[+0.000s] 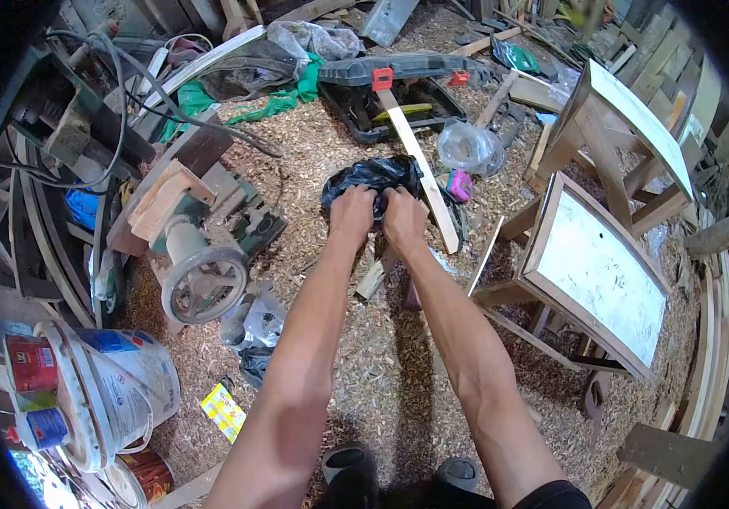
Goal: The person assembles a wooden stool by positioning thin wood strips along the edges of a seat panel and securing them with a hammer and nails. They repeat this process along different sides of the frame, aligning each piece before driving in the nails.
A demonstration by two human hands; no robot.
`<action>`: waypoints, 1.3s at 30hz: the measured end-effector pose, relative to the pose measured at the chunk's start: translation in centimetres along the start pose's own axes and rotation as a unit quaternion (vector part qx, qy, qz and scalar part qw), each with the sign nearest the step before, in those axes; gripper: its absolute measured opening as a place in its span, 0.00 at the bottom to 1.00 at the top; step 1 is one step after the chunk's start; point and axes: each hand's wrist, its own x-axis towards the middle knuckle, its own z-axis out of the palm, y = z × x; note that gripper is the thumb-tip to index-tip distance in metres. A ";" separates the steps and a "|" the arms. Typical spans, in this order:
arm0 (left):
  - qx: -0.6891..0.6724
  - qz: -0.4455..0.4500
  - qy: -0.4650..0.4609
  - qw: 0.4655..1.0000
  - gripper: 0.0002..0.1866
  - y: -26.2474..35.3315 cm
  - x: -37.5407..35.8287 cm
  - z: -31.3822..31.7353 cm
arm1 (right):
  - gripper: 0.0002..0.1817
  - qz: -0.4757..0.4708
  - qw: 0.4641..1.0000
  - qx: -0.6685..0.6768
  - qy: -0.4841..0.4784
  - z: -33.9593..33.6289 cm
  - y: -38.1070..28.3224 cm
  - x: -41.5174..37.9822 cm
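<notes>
Both arms reach forward and down to a black plastic bag point(391, 172) on the shavings-covered floor. My left hand point(353, 210) has its fingers curled into the near left edge of the bag. Close beside it, my right hand point(404, 216) grips the near right edge, fingers closed on the plastic. What lies inside the bag is hidden. A long pale wood strip point(424, 170) passes just right of the bag, its far end near the red latch of an open black tool case point(356, 110). Something bright pink point(460, 186) lies beside the strip.
Two small wooden stools or tables with white tops point(606, 271) stand at the right. On the left are a machine with a handwheel point(205, 286) and a white bucket point(131, 386) bearing cans. A clear plastic bag point(470, 148) and a yellow packet point(223, 411) lie on the shavings.
</notes>
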 end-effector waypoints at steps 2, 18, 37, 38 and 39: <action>-0.026 -0.012 0.002 1.000 0.14 0.0 0.0 -0.4 | 0.10 0.006 1.000 0.002 0.024 -0.2 -0.3 0.0; -0.284 -0.132 0.112 0.943 0.12 1.1 -0.7 -3.2 | 0.08 0.026 0.991 0.125 0.047 -3.1 -3.5 -0.2; -0.338 -0.088 0.080 0.934 0.15 2.4 -1.2 -10.5 | 0.10 0.033 0.984 0.173 0.007 -10.4 -6.4 0.4; -0.324 -0.095 0.086 0.937 0.16 2.5 -1.3 -11.0 | 0.10 0.027 0.984 0.173 0.011 -11.0 -6.8 0.6; -0.309 -0.102 0.091 0.941 0.16 2.8 -1.7 -11.6 | 0.10 0.011 0.984 0.178 0.005 -11.4 -7.0 0.6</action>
